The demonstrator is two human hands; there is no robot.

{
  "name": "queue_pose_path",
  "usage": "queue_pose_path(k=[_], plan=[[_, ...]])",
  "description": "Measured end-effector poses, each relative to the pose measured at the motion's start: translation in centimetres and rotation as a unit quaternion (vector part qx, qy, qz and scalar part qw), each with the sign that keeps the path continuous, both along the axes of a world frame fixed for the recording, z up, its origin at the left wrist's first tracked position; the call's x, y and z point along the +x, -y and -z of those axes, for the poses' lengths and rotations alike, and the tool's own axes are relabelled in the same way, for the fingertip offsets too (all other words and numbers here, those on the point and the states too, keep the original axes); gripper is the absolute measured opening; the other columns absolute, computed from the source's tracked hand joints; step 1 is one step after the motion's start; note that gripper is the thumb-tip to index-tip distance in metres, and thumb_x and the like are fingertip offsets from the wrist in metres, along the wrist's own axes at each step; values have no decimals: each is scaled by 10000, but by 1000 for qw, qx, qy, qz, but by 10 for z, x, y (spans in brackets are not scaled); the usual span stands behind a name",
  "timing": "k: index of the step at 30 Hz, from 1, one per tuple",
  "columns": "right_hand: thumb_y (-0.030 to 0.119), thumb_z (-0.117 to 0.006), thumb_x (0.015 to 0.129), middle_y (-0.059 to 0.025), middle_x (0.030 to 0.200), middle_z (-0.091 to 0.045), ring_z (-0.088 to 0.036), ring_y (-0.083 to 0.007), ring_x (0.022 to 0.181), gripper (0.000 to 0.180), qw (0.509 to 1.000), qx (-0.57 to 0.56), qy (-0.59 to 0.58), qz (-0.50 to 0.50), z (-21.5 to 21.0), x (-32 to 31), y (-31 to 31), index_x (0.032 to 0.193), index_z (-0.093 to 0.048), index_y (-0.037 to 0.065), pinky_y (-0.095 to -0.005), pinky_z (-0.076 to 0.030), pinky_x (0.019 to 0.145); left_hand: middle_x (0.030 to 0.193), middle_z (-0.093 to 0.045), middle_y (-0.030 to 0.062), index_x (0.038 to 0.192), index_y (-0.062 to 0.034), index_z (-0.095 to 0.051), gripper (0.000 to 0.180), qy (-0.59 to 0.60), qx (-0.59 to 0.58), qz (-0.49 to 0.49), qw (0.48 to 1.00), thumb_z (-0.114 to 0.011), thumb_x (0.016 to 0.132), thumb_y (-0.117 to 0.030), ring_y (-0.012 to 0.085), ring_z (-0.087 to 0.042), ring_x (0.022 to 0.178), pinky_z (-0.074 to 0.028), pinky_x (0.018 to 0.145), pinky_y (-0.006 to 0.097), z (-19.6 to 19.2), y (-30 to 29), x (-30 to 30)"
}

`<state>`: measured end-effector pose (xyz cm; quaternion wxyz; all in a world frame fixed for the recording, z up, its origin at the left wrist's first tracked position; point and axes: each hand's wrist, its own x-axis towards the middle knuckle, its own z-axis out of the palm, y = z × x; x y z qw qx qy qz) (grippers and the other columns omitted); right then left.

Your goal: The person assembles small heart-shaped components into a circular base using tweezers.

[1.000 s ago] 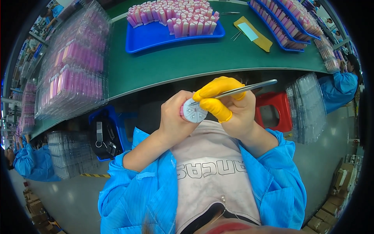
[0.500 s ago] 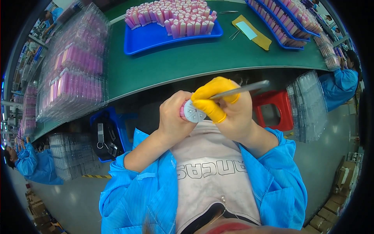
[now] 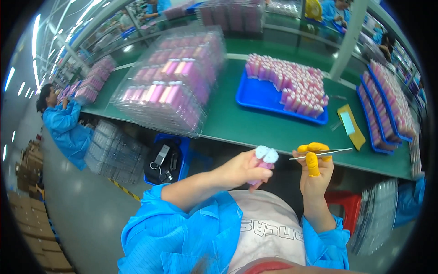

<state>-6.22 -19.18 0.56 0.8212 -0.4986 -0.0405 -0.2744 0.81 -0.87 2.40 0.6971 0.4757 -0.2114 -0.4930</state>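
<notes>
one bundle [image 3: 268, 156] of pink pieces with pale tops is what i see in the left hand [image 3: 241, 170]. that hand is curled snugly about it, thumb across the near side, fingers mostly out of sight behind. the right hand [image 3: 317, 171] pinches the tweezers [image 3: 340, 150] between thumb and fingers, with yellow covers [image 3: 313, 165] on the thumb and some fingers. the two hands are apart, and the tweezers do not touch the bundle.

from where i watch, the bundle's tops face up and tip a little away to the right of the left hand; its long axis slants down from there, the lower end poking out beneath the fingers. the tweezers lie crosswise over the right hand, one end toward the bundle, the other out to the right; i cannot tell how far their arms are spread.

just beyond both hands runs the near edge of the bench [image 3: 269, 132]. past it, ahead of the gap between the hands, i have a bare green strip, then the blue tray [image 3: 256, 93]. the stack [image 3: 171, 82] stands ahead and left of the left hand, the yellow sheet [image 3: 358, 138] ahead and right of the right hand, the red stool [image 3: 349, 201] low to its right.
</notes>
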Motion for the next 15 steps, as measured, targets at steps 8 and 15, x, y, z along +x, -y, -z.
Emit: queue_pose_path(k=[8,15], plan=[[1,-600,770,-78,881,-575,-555,-138,805,191,981,-141,-68,-113,27,61,2,947,-530,-7,-247,-445,728,851,-535,21,974,-24,-502,325,301,191,-266,896,-658,696,-89,99,-534,722,-463,596,237,-95,-106,70],[27,-622,756,-91,863,-576,-575,-150,757,184,962,-245,-104,-63,58,99,15,917,-559,-37,-252,-476,671,721,-564,49,817,14,-547,313,514,532,-421,525,-670,656,-224,98,-505,687,-405,635,261,-115,-177,133]])
